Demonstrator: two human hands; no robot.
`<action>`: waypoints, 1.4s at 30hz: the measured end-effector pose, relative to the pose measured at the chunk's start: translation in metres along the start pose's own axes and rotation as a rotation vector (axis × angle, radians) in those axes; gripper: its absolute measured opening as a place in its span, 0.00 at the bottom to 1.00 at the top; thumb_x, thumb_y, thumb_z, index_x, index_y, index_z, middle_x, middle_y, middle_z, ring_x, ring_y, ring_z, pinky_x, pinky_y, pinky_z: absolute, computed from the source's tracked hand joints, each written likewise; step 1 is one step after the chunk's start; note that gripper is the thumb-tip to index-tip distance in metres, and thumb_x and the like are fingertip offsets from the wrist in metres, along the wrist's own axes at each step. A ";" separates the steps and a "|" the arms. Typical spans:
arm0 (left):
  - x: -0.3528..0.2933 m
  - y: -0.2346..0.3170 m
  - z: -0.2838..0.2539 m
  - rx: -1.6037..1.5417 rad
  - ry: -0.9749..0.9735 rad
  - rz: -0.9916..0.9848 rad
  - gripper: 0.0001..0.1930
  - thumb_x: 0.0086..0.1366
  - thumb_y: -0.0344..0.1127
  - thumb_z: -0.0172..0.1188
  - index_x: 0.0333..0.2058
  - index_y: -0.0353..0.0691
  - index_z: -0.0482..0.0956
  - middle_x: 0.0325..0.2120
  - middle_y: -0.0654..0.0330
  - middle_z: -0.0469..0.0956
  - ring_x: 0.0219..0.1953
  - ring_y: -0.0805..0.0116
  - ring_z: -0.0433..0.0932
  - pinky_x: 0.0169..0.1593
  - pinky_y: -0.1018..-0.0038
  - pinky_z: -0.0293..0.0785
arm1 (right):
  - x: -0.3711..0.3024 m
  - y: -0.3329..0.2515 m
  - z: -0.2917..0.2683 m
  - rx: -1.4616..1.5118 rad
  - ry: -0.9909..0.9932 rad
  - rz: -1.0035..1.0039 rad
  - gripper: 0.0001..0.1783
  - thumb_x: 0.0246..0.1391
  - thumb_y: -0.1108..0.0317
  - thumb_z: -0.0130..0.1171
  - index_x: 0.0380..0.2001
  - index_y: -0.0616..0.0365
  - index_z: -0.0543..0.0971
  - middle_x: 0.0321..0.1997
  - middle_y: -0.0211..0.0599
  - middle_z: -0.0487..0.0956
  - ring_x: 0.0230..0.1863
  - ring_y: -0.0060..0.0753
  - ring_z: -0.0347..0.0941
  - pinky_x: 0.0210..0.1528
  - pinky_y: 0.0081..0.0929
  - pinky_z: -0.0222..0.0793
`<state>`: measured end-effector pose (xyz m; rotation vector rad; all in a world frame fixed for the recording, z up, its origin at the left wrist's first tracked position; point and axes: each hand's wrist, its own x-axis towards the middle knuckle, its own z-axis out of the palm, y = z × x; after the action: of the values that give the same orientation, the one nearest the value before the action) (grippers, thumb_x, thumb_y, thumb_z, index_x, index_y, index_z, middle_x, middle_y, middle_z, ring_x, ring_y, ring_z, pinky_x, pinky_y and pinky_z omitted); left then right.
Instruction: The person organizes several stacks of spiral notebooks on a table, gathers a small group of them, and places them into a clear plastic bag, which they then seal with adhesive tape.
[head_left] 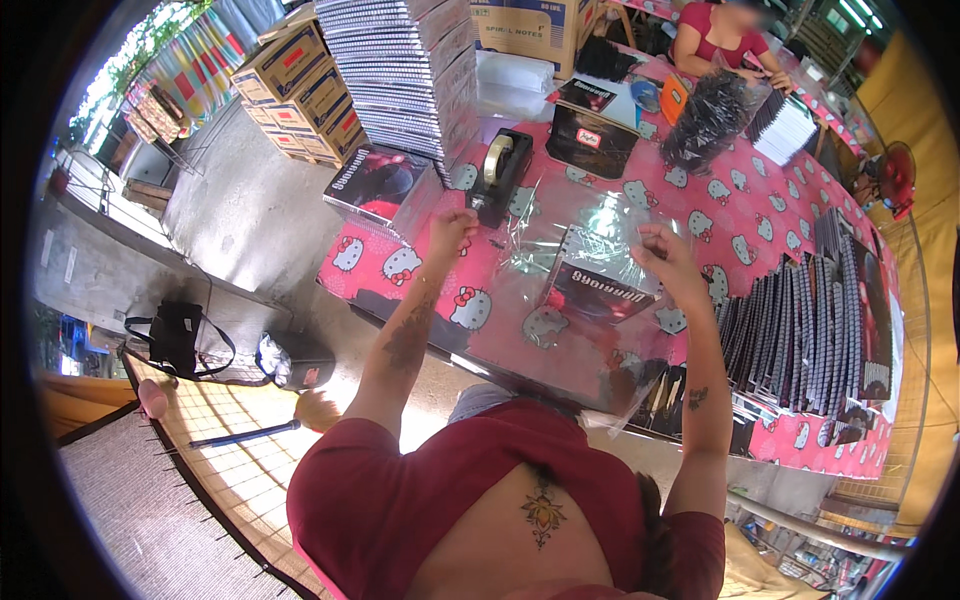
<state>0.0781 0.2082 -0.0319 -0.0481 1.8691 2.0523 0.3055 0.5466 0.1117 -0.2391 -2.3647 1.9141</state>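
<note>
A dark-covered spiral notebook (pixel 600 292) lies on the table in front of me, within a loose, glossy sheet of clear plastic (pixel 530 245). My right hand (pixel 668 262) is at the notebook's right side, its fingers bent together at the plastic. My left hand (pixel 452 235) is closed, just below the cutting end of a black tape dispenser (pixel 503 175) that carries a roll of tape (pixel 497 158). What the left fingers pinch is too small to make out. Left of the dispenser, a wrapped stack of dark notebooks (pixel 385 190) stands near the table edge.
A tall notebook pile (pixel 395 80) rises at the back left; cartons (pixel 310 95) stand behind it. Rows of spiral notebooks (pixel 800 330) fill the right side of the pink patterned table (pixel 470 300). A co-worker (pixel 725 40) sits across. A broom (pixel 315 412) lies on the left.
</note>
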 end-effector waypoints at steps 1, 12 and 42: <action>0.013 0.002 -0.014 0.469 0.101 0.165 0.09 0.60 0.38 0.61 0.34 0.39 0.81 0.25 0.57 0.80 0.21 0.64 0.76 0.27 0.66 0.72 | 0.001 -0.001 0.001 0.009 -0.011 -0.006 0.20 0.56 0.68 0.64 0.50 0.61 0.72 0.36 0.33 0.79 0.38 0.20 0.73 0.42 0.19 0.66; -0.057 0.206 0.226 1.316 -1.229 0.942 0.14 0.56 0.43 0.64 0.27 0.36 0.81 0.22 0.54 0.80 0.28 0.58 0.81 0.34 0.66 0.72 | -0.003 0.000 -0.003 0.057 0.027 -0.020 0.24 0.54 0.63 0.67 0.50 0.61 0.72 0.36 0.37 0.80 0.36 0.21 0.74 0.35 0.20 0.67; -0.144 0.120 -0.029 -0.500 0.263 0.455 0.33 0.56 0.32 0.69 0.57 0.35 0.60 0.44 0.50 0.75 0.41 0.63 0.79 0.46 0.69 0.77 | -0.103 -0.074 0.050 0.070 0.175 -0.469 0.45 0.57 0.48 0.59 0.69 0.60 0.55 0.71 0.46 0.56 0.70 0.47 0.56 0.67 0.44 0.54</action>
<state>0.1718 0.1389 0.1173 -0.0219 1.5536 2.9165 0.3932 0.4650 0.1759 0.1388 -2.0118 1.6707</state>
